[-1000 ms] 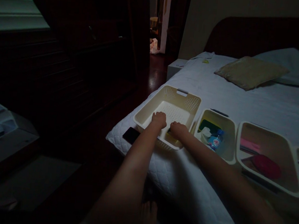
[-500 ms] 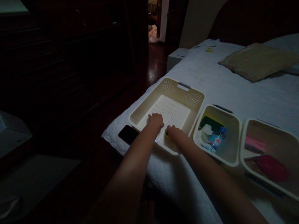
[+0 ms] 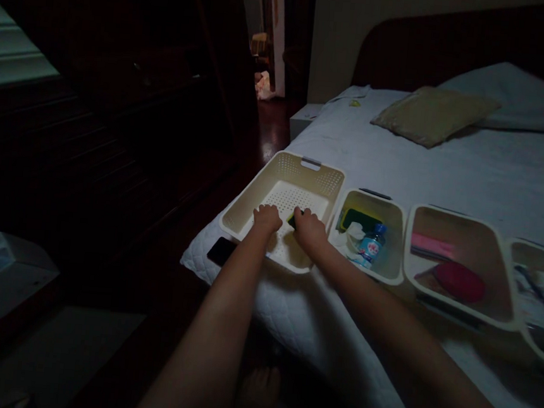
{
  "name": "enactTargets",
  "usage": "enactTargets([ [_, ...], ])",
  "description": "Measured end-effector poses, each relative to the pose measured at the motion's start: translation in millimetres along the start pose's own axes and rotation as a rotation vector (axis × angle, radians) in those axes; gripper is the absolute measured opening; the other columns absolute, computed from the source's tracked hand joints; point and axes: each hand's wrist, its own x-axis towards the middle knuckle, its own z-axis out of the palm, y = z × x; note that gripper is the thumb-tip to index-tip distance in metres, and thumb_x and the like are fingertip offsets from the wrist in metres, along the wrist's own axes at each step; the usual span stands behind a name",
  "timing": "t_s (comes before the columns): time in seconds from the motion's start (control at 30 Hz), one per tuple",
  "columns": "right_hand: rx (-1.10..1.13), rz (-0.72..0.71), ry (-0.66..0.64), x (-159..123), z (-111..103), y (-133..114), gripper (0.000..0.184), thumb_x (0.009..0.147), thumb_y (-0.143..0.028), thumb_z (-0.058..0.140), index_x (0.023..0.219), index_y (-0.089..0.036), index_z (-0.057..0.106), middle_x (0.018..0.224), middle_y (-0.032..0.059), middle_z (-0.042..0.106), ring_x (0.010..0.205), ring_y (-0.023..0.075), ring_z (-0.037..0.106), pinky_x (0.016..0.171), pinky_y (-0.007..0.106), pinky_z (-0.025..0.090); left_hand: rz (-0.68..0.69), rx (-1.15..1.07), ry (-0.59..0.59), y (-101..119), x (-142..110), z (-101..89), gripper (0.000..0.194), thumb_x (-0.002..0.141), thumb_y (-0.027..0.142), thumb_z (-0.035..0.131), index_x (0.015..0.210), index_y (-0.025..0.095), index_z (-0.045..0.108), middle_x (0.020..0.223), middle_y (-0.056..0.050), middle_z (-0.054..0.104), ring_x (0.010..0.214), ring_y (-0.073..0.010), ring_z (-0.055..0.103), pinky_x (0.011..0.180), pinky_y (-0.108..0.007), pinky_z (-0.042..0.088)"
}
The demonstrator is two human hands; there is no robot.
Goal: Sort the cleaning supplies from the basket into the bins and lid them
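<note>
Your left hand (image 3: 267,218) palm-down on perforated floor of cream plastic basket (image 3: 288,174), fingers loose, nothing visible held. Your right hand (image 3: 308,228) at small dark-green object (image 3: 292,219), inside same basket, between both hands; grip partly hidden, cannot tell. Next basket (image 3: 372,203) holds water bottle (image 3: 372,244); 3rd basket (image 3: 469,237) holds red pouch (image 3: 459,281).

The cream plastic basket (image 3: 319,181) sits flat near the edge of the bed (image 3: 376,156), with a perforated floor and a handle slot in its far rim. Inside, a small dark object (image 3: 291,220) with a green edge lies against my right hand (image 3: 308,227). My left hand (image 3: 267,218) rests just beside it, on the basket's floor.
</note>
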Motion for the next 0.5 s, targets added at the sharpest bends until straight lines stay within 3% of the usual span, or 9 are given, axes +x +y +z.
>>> enactTargets([
  [0.13, 0.245, -0.034, 0.215, -2, -35, 19, 0.057, 0.082, -0.025, 0.061, 0.134, -0.013, 0.040, 0.120, 0.0185, 0.056, 0.105, 0.0283, 0.059, 0.082, 0.037, 0.049, 0.055, -0.007, 0.083, 5, -10, -11.5, 0.042, 0.085, 0.020, 0.040, 0.122, 0.008, 0.056, 0.129, -0.020, 0.057, 0.123, -0.0312, 0.050, 0.100, -0.043, 0.041],
  [0.27, 0.556, 0.003, 0.406, -7, -65, 61, 0.062, 0.073, -0.033, 0.072, 0.125, -0.014, 0.045, 0.114, 0.0155, 0.061, 0.107, 0.0286, 0.059, 0.090, 0.042, 0.047, 0.164, -0.100, 0.197, 15, -17, -19.0, 0.040, 0.086, 0.024, 0.043, 0.121, 0.009, 0.057, 0.123, -0.017, 0.062, 0.119, -0.0273, 0.055, 0.098, -0.036, 0.044],
  [0.4, 0.857, 0.205, 0.374, -29, -85, 106, 0.064, 0.064, -0.045, 0.078, 0.115, -0.017, 0.048, 0.107, 0.0127, 0.065, 0.097, 0.0273, 0.063, 0.084, 0.043, 0.052, 0.298, -0.270, 0.331, 42, -26, -24.4, 0.042, 0.085, 0.025, 0.049, 0.121, 0.006, 0.057, 0.121, -0.017, 0.063, 0.120, -0.0260, 0.054, 0.103, -0.035, 0.042],
  [0.5, 1.109, 0.332, 0.339, -60, -99, 131, 0.062, 0.062, -0.043, 0.080, 0.111, -0.020, 0.048, 0.102, 0.0107, 0.066, 0.092, 0.0257, 0.066, 0.077, 0.040, 0.057, 0.470, -0.410, 0.425, 73, -39, -31.8, 0.042, 0.082, 0.030, 0.056, 0.118, 0.008, 0.059, 0.121, -0.016, 0.063, 0.118, -0.0269, 0.055, 0.104, -0.038, 0.042],
])
